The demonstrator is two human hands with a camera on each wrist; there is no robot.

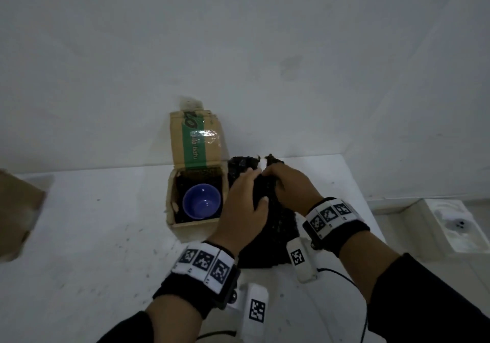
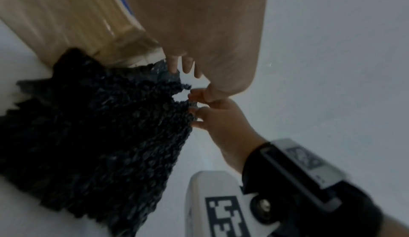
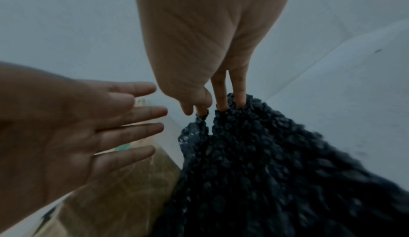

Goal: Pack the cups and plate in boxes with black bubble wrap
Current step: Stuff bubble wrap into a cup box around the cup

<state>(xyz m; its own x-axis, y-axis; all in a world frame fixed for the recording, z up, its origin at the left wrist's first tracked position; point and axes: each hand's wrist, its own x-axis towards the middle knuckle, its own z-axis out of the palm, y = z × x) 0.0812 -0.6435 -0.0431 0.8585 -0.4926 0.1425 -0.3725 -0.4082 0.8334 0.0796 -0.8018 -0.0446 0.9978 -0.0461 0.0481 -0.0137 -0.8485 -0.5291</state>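
Black bubble wrap sheet centre frame on surface, right of open cardboard box holding blue cup. Right hand pinches top edge; left hand flat, fingers straight on wrap. Step: readying wrap. Next, likely: lift sheet, cover cup.

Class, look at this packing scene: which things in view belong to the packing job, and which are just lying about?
Part of the job:
blue cup
open cardboard box holding it
black bubble wrap
left hand, right hand, both on the wrap

Lying about:
another cardboard box at the left edge
white fixture on the floor
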